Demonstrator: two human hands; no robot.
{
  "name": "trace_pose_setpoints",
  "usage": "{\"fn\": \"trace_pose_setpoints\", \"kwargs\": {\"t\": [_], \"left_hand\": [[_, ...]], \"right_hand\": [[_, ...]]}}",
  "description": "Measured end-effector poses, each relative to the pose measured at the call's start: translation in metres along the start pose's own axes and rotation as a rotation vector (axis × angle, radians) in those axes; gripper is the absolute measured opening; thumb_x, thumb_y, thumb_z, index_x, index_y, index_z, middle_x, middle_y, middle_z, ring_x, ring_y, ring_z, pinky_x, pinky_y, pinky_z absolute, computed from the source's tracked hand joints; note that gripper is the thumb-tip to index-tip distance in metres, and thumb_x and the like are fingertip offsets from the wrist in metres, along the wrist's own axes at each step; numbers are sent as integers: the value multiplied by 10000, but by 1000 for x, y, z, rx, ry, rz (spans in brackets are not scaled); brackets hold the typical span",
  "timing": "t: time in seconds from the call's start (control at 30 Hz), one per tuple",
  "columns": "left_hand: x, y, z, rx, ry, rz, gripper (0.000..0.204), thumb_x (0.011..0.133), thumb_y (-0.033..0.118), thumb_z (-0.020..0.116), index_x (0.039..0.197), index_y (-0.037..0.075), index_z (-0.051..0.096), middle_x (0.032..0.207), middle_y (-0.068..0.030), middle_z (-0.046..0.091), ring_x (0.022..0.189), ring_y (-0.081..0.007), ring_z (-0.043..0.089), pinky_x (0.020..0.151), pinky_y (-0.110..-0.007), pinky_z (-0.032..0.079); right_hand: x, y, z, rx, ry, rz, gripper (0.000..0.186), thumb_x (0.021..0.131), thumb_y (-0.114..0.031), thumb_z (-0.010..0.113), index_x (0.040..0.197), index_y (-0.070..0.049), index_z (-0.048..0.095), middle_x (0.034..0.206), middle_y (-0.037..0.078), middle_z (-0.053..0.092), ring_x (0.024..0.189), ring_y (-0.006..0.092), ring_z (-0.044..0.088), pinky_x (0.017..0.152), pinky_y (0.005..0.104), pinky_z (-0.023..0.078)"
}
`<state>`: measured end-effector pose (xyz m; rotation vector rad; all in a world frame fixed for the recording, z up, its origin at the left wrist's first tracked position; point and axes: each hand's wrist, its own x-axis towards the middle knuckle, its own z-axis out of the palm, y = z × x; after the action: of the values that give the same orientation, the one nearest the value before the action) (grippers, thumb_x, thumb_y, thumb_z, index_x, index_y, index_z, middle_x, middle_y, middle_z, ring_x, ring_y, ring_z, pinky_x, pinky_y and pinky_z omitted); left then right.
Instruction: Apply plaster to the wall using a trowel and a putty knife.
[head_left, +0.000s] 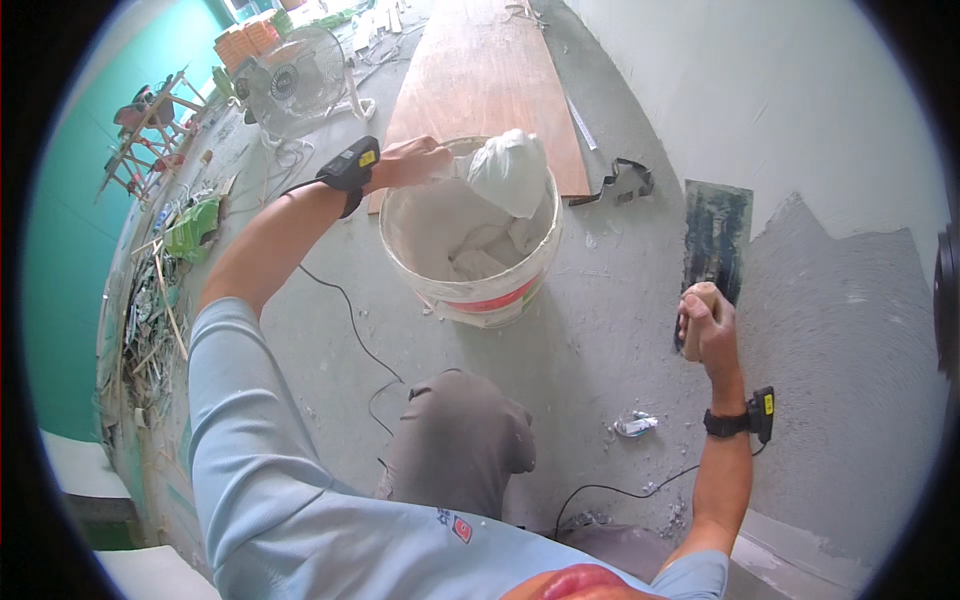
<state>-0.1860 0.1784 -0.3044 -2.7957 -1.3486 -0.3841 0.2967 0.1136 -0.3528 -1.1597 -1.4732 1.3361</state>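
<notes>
Left fingers (436, 160) are gripping a paste-covered tool (503, 172), extending right of them over a bucket (420, 225) showing a red label band (500, 300); right fingers (692, 303) are clenching a trowel (718, 235) reaching ahead of them.

A bucket (495, 303) stands on the floor (330, 390), plaster (485, 258) inside, a lump (508, 175) over its mouth; behind it, a board (480, 80); behind and left, a fan (300, 88); far left, debris (145, 350); right, a trowel (720, 225); right foreground, a scrap (635, 425).
</notes>
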Motion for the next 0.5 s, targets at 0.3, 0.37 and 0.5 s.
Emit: {"fn": "trace_pose_setpoints", "kwargs": {"t": [0.3,0.37,0.5], "left_hand": [[26,137,-44,-1050,106,-362,367,884,320,346,969,20,539,752,-17,507,622,-72,436,530,-211,363],[26,160,-22,-1006,217,-136,332,883,283,378,1037,16,501,824,-40,517,683,-97,468,596,-236,396],[40,223,-28,-559,218,53,273,837,115,466,1094,25,447,862,-101,505,742,-199,496,669,-264,404]], "right_hand": [[-3,-5,52,-815,-155,-814,299,714,-88,589,991,1,521,1022,184,531,987,348,476,869,409,368],[-1,-11,56,-819,-106,-874,325,718,-91,588,1027,-11,523,1054,184,527,1014,345,470,884,415,357],[-6,-44,48,-606,-62,-887,353,730,-124,606,1067,-45,536,1101,152,529,1057,302,472,909,396,354]]}}
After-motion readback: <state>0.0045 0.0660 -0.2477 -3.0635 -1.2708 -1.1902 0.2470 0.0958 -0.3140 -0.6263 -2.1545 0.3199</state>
